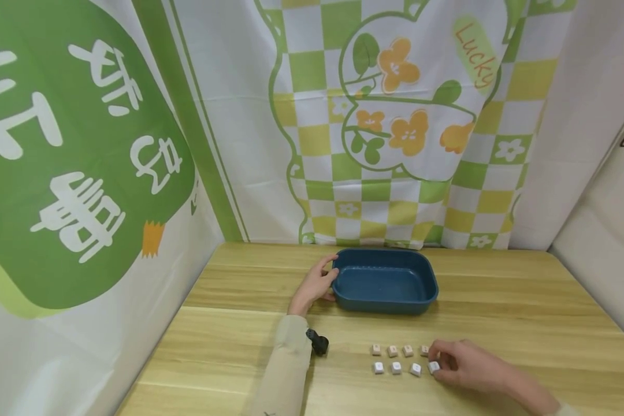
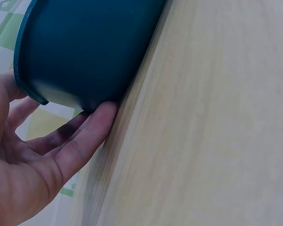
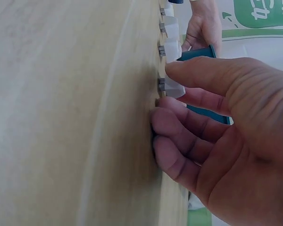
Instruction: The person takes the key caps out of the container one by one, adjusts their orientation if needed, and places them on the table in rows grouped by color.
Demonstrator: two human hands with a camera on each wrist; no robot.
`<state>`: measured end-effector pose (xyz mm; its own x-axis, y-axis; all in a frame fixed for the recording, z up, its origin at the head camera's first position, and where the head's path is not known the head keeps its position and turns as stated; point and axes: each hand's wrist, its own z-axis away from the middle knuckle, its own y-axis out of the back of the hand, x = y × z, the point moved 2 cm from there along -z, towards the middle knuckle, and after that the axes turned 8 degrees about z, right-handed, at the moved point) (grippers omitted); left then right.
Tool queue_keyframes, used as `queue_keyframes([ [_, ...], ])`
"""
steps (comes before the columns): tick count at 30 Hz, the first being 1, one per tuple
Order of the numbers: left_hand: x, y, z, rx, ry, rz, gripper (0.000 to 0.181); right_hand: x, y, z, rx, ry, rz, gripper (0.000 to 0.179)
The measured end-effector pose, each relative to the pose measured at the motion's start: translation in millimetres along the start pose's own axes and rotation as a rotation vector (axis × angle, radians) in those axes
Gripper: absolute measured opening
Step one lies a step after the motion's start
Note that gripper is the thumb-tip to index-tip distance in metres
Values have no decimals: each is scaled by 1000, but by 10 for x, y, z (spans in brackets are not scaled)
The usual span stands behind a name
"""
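Observation:
A dark blue rectangular bin (image 1: 383,309) stands on the table with its open top up. At its left end my left hand (image 1: 316,286) grips it, thumb at the rim and fingertips (image 2: 107,110) against the outer wall near the tabletop. Small keycaps lie in two rows in front of the bin: a pinkish back row (image 1: 392,351) and a white front row (image 1: 396,368). My right hand (image 1: 468,365) is at the right end of the rows. Between its thumb and index finger is the rightmost white keycap (image 3: 173,88), low over the table; its other fingers are curled.
A wooden table (image 1: 229,358) bears everything. Behind it hangs a green and yellow checked cloth (image 1: 317,138), and a white and green cloth (image 1: 151,173) covers the left side. A black device (image 1: 318,342) sits at the left sleeve cuff.

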<state>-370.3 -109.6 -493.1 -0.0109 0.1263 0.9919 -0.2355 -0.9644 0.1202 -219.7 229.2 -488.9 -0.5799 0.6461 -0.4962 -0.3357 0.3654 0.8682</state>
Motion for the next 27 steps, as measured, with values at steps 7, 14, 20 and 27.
queue_keyframes([
  [7, 5, -15, -22, -10, -10, -5, 45, 17, 54, -9, -19, -4, -11, 17],
  [14, -8, -16, -28, -15, -30, -12, 45, -10, 171, -44, 15, -36, -5, 11],
  [20, 40, 15, -20, -2, -35, -14, 46, -9, 313, -135, 106, -21, 40, 10],
  [27, 107, 154, 47, 50, -48, -55, 45, 44, 506, -277, 194, 4, 33, 11],
])
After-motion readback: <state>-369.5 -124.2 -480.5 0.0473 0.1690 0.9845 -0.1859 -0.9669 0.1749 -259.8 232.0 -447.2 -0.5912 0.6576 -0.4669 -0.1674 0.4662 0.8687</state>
